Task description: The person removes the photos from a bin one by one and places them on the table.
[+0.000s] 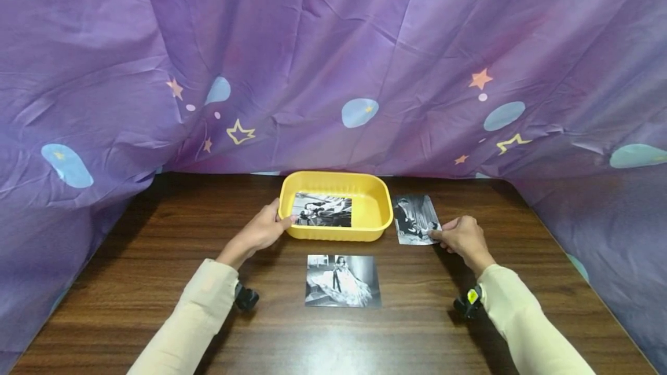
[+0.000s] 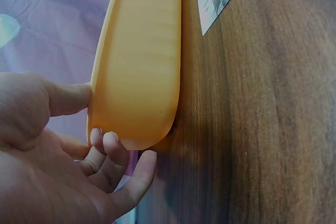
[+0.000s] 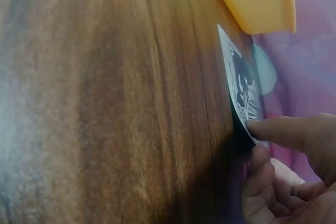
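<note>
A yellow plastic tray [image 1: 372, 234] stands toward the back of the table, with a black-and-white photo [image 1: 325, 210] lying inside it on the left. My left hand [image 1: 263, 227] grips the tray's left end, thumb over the rim and fingers at the outer wall, as the left wrist view shows. To the right of the tray, my right hand [image 1: 464, 240] pinches the near right corner of a second black-and-white photo [image 1: 414, 219]. In the right wrist view that photo [image 3: 242, 85] bends up from the table at the pinched corner, thumb on its printed face.
A third black-and-white photo [image 1: 343, 282], showing a figure in a wide pale gown, lies flat in front of the tray. The brown wood-grain table [image 1: 250, 328] ends at a purple curtain [image 1: 292, 74] with stars, which hangs behind and at both sides.
</note>
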Action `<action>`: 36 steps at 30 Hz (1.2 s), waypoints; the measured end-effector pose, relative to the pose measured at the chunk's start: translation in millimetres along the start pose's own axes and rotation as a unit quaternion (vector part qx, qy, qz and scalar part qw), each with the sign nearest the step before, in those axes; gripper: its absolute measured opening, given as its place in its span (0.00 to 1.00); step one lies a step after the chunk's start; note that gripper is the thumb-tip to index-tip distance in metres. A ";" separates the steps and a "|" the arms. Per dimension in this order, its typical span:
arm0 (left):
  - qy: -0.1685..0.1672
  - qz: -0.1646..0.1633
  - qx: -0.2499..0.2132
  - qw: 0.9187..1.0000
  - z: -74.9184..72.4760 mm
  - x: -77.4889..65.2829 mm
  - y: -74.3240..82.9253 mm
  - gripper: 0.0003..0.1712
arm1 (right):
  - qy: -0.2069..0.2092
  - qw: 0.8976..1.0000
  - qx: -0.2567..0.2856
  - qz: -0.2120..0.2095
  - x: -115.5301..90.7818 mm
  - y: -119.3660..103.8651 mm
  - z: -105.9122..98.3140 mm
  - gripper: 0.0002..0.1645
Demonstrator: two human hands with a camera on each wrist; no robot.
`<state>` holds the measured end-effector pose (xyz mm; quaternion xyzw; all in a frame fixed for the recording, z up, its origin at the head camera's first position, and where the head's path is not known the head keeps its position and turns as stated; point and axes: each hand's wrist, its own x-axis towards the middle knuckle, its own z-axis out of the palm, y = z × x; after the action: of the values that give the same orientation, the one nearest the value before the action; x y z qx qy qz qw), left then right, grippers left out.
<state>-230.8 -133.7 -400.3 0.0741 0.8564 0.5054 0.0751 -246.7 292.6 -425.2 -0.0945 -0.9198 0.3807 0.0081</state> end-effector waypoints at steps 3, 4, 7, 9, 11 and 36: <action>-0.001 0.004 -0.002 1.000 0.7 -0.1 0.0 0.24 | -0.008 1.000 -0.007 0.002 -0.5 -0.1 -0.1 0.18; -0.001 0.005 -0.002 1.000 0.6 -0.2 0.0 0.24 | -0.011 1.000 -0.007 0.002 -0.5 0.1 -0.2 0.18; 0.000 0.005 -0.004 1.000 0.6 -0.4 0.4 0.25 | -0.019 1.000 -0.012 0.001 -0.6 0.3 -0.9 0.19; -0.001 0.004 -0.005 1.000 0.4 -0.4 0.3 0.25 | -0.024 1.000 -0.016 -0.001 -0.6 0.8 -1.4 0.19; -0.001 0.003 -0.006 1.000 0.5 -0.3 0.0 0.26 | -0.029 0.999 -0.025 -0.004 -0.3 1.3 -2.0 0.20; 0.002 -0.008 -0.004 1.000 -0.9 0.7 0.5 0.22 | -0.034 0.990 -0.055 -0.126 12.8 -60.3 -24.9 0.21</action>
<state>-231.7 -134.1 -399.5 0.0656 0.8552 0.5081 0.0779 -267.2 270.5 -365.9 0.0348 -0.9438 0.3282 0.0195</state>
